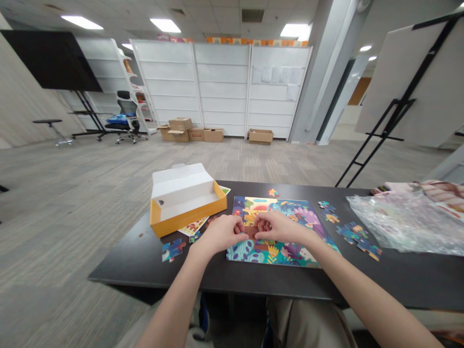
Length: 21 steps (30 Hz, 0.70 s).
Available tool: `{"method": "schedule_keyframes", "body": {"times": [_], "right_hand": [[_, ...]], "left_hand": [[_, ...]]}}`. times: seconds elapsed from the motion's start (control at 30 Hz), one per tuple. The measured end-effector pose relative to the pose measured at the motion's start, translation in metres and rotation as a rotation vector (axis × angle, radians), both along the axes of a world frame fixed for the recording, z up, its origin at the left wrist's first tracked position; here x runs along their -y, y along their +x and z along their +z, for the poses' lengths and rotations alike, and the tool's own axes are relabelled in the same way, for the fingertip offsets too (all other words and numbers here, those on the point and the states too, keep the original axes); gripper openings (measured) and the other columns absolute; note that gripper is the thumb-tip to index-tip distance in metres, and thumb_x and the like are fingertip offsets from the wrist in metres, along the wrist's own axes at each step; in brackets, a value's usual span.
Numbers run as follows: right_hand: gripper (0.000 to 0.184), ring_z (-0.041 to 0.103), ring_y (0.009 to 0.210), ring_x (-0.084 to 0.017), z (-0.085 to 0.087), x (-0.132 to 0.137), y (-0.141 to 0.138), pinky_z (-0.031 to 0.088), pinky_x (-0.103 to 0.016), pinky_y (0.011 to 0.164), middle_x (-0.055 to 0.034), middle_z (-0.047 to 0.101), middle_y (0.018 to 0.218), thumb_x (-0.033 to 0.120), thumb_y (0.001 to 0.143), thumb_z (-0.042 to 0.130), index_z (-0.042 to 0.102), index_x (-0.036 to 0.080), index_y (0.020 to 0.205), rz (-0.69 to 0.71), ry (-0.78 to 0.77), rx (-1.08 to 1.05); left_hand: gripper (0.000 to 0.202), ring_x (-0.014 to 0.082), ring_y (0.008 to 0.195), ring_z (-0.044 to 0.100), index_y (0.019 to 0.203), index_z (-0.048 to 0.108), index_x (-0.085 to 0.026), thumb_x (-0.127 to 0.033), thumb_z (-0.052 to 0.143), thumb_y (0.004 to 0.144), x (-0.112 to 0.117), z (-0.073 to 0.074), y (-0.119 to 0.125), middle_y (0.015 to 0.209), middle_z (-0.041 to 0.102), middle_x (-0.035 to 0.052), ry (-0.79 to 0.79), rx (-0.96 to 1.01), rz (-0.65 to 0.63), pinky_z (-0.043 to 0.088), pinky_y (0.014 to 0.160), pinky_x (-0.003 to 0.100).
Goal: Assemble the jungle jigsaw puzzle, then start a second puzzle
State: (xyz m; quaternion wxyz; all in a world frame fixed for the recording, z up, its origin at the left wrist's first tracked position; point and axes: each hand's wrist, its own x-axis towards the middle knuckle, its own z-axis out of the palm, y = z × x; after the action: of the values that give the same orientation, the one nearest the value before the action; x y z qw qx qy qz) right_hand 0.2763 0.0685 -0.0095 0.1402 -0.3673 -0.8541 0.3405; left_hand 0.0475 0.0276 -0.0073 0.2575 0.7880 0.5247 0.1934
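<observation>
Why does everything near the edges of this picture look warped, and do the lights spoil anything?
In the head view, the wide lens stretches and tilts the easel board at the edge; the ceiling light burns out white; the plastic wrap throws glare; the left hand, right hand and jigsaw puzzle look fairly sharp, without obvious motion blur.

Grey-carpeted office floor [253, 159] beyond a black tabletop [141, 263], with cardboard boxes along the far wall.

Tall white shelving panels [223, 87] stand behind brown cardboard boxes [180, 130], with an open box [260, 136] just beside them. A black swivel chair [126, 118] and a dark screen on a black stand [50, 60] are to the left, and a white board on a black easel [406, 82] is to the right. Crumpled clear plastic wrap [409, 224] lies on the tabletop.
</observation>
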Motion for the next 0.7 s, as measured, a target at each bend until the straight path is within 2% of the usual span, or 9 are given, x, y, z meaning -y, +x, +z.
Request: {"method": "schedule_keyframes", "body": {"times": [0.2, 0.37, 0.47, 0.53, 0.63, 0.7], "right_hand": [[0.016, 0.057, 0.065, -0.014, 0.007, 0.002, -0.001, 0.040, -0.024, 0.058, 0.0005, 0.065, 0.075, 0.028, 0.077, 0.076, 0.068, 0.019, 0.089, 0.016, 0.105, 0.041], [0.012, 0.058, 0.068, -0.015, 0.013, 0.006, -0.003, 0.041, -0.025, 0.062, -0.0009, 0.070, 0.081, 0.029, 0.082, 0.072, 0.074, 0.021, 0.091, 0.082, 0.096, 0.086], [0.014, 0.060, 0.071, -0.016, 0.017, 0.002, 0.003, 0.042, -0.027, 0.065, -0.0025, 0.072, 0.085, 0.030, 0.084, 0.069, 0.075, 0.022, 0.093, 0.058, 0.152, 0.104], [0.016, 0.060, 0.070, -0.017, 0.023, -0.006, 0.015, 0.042, -0.028, 0.065, -0.0038, 0.073, 0.084, 0.032, 0.087, 0.064, 0.075, 0.021, 0.092, -0.055, 0.225, 0.098], [0.024, 0.063, 0.071, -0.019, 0.035, -0.023, 0.048, 0.044, -0.030, 0.067, -0.0062, 0.074, 0.084, 0.036, 0.091, 0.057, 0.074, 0.020, 0.092, -0.368, 0.343, 0.092], [0.025, 0.066, 0.075, -0.021, 0.041, -0.034, 0.074, 0.045, -0.030, 0.068, -0.0079, 0.075, 0.086, 0.038, 0.090, 0.056, 0.073, 0.019, 0.091, -0.590, 0.416, 0.162]], "left_hand": [[0.016, 0.0188, 0.075, 0.067, 0.082, 0.070, -0.022, -0.034, 0.076, 0.074, 0.001, 0.003, 0.004, 0.079, 0.073, 0.0003, 0.050, -0.112, 0.023, 0.043, 0.064, 0.024], [0.020, 0.0193, 0.076, 0.066, 0.095, 0.073, -0.028, -0.032, 0.075, 0.076, 0.000, 0.006, 0.004, 0.081, 0.073, -0.0012, 0.087, -0.163, -0.026, 0.042, 0.065, 0.024], [0.023, 0.0199, 0.079, 0.067, 0.099, 0.075, -0.030, -0.033, 0.076, 0.076, 0.000, 0.005, 0.003, 0.084, 0.073, -0.0008, 0.105, -0.169, -0.041, 0.043, 0.067, 0.024], [0.024, 0.0204, 0.079, 0.067, 0.100, 0.075, -0.030, -0.033, 0.075, 0.076, -0.001, 0.004, 0.003, 0.085, 0.073, -0.0002, 0.101, -0.170, -0.035, 0.044, 0.067, 0.024], [0.024, 0.0211, 0.078, 0.067, 0.099, 0.076, -0.029, -0.030, 0.073, 0.076, -0.002, 0.004, 0.003, 0.083, 0.074, 0.0005, 0.090, -0.173, -0.033, 0.044, 0.066, 0.025], [0.023, 0.0211, 0.077, 0.067, 0.097, 0.078, -0.028, -0.028, 0.072, 0.075, -0.003, 0.007, 0.004, 0.083, 0.074, 0.0009, 0.074, -0.163, -0.032, 0.045, 0.065, 0.025]]}}
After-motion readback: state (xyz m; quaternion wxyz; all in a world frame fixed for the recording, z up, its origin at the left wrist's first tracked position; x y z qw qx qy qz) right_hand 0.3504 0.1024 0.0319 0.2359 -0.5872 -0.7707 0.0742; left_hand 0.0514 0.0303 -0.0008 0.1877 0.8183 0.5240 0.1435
